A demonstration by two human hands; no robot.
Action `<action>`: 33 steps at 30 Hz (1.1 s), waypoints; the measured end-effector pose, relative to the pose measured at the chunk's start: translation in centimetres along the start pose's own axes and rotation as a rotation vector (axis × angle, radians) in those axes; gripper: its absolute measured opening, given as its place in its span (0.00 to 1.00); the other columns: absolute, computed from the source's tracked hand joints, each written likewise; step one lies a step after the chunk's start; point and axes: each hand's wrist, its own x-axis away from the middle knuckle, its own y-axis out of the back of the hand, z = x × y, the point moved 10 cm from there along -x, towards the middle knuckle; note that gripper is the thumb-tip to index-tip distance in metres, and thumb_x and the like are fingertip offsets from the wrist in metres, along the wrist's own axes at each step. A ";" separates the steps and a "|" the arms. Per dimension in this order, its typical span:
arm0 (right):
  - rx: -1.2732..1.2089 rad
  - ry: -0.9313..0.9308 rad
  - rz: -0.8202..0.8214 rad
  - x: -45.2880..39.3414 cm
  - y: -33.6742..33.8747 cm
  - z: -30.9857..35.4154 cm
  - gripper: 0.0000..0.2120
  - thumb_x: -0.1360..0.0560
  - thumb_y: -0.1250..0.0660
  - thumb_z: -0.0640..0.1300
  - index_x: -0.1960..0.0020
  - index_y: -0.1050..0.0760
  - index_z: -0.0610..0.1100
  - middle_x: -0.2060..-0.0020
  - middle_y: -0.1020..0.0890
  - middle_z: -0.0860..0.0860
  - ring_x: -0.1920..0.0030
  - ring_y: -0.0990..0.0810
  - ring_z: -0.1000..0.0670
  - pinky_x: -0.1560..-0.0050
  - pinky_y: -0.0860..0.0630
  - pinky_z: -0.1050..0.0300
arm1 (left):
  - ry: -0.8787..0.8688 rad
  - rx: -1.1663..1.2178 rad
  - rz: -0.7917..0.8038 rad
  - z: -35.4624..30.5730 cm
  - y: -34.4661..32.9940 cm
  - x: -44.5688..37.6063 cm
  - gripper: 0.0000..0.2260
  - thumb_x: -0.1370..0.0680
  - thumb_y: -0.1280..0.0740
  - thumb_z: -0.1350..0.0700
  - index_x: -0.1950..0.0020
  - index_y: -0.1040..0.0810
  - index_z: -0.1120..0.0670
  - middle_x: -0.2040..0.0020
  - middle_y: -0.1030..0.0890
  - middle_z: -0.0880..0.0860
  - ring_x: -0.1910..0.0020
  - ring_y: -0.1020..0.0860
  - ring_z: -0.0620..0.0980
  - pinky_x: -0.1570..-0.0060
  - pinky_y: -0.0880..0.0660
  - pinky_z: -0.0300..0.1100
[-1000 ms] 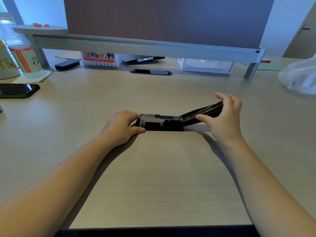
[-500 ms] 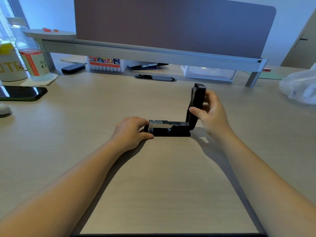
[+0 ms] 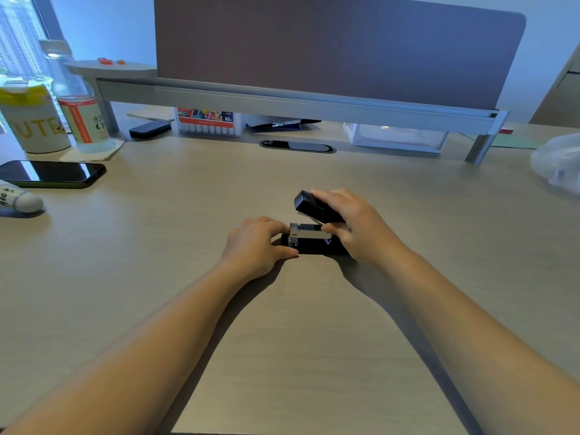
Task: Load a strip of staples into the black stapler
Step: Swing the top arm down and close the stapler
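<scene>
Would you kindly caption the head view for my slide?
Left hand steadies the black stapler on the desk while right hand holds its lid partly open.

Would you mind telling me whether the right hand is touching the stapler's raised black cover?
Touching. The head view shows the right hand wrapped over the stapler's black cover, its fingers lying on the cover's top with no gap visible.

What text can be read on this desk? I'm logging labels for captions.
"UTE", partly cut off: yellow-lidded cup.
"60": marker box.
Bottle label: characters too blurred to read.
White object at left edge: handwriting, unclear.
Stapler: no text visible.
</scene>
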 end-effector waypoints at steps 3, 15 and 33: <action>0.023 0.009 0.042 0.0 -0.5 0.1 0.25 0.28 0.38 0.35 0.33 0.38 0.45 0.38 0.27 0.43 0.39 0.32 0.43 0.37 0.36 0.51 | 0.005 -0.013 0.002 -0.1 0.0 0.0 0.16 0.29 0.33 0.50 0.42 0.24 0.50 0.40 0.23 0.52 0.39 0.30 0.53 0.43 0.33 0.49; -0.318 -0.353 -0.010 3.8 -0.6 -6.5 0.27 0.32 0.30 0.43 0.36 0.37 0.44 0.38 0.27 0.45 0.40 0.29 0.46 0.44 0.34 0.57 | 0.242 0.793 0.108 -0.2 -0.6 0.8 0.24 0.32 0.35 0.40 0.46 0.27 0.58 0.46 0.22 0.56 0.43 0.25 0.55 0.54 0.22 0.43; -0.326 -0.338 -0.038 3.9 -0.7 -6.6 0.21 0.32 0.31 0.40 0.42 0.33 0.43 0.51 0.27 0.51 0.50 0.29 0.51 0.51 0.34 0.57 | 0.179 0.573 -0.008 0.5 -0.4 -0.1 0.14 0.30 0.34 0.44 0.51 0.27 0.51 0.58 0.23 0.46 0.47 0.24 0.54 0.43 0.28 0.49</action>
